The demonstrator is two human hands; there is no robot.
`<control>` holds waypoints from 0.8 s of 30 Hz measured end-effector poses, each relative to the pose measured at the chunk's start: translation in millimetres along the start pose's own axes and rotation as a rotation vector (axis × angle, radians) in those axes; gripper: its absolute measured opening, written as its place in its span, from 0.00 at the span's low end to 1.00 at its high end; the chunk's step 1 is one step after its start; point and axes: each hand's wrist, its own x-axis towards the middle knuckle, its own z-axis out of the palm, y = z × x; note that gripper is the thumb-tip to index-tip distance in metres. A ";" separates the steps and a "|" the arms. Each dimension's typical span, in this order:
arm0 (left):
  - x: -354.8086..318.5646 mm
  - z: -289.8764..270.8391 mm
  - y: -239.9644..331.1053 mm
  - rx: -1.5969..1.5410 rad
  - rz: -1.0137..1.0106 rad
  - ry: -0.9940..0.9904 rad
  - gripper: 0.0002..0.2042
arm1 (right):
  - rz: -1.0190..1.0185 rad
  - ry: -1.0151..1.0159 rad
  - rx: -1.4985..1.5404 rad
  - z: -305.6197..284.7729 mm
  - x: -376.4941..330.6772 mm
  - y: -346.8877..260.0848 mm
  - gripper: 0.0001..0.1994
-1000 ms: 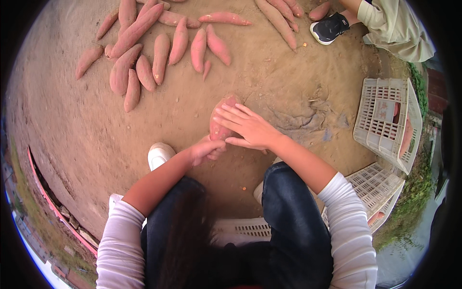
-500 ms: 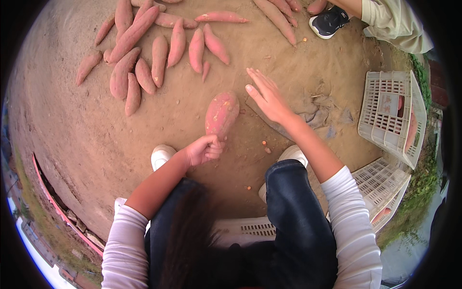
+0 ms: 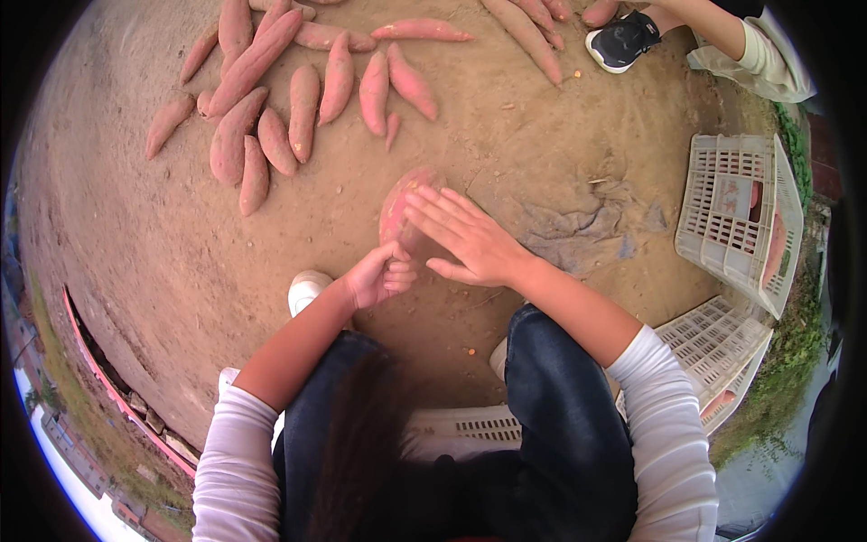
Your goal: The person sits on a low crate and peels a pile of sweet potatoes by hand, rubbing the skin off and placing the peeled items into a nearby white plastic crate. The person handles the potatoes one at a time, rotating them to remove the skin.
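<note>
While the left hand [image 3: 381,275] is curled in a fist around the near end of a thick sweet potato [image 3: 394,212], the right hand [image 3: 471,244] lies flat over its far part, fingers extended and thumb apart; the sweet potato sits in front of the knees, above the bare ground [image 3: 226,280], its near end lost inside the fist and its right side covered by the fingers; its outline is smeared, and whether the right palm presses on it or hovers cannot be told.

Farther off, a group of loose sweet potatoes [image 3: 302,99] overlaps itself, several cut by the upper edge; at upper right a co-worker shows only in part, with a dark shoe [image 3: 623,41] and a forearm [image 3: 718,27] whose hand is out of view.

On the right, an upper crate [image 3: 722,203] and a lower crate [image 3: 709,348] let reddish shapes show, too broken up by the slats to count; dark hair [image 3: 361,443] hides part of the lap; the slotted white object [image 3: 470,423] between the legs is mostly covered; a greyish cloth [image 3: 587,230] blends into the soil.
</note>
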 end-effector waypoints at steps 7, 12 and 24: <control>0.3 -1.7 4.6 -0.037 -0.034 -0.064 0.04 | 0.493 0.210 0.055 11.6 4.8 10.3 0.34; 0.5 -5.9 2.0 -0.054 -0.029 -0.066 0.04 | 0.111 -0.243 -0.087 -3.4 8.5 8.7 0.34; -5.2 24.5 -0.7 0.634 0.186 0.364 0.16 | 0.744 0.004 0.194 18.3 4.9 20.0 0.32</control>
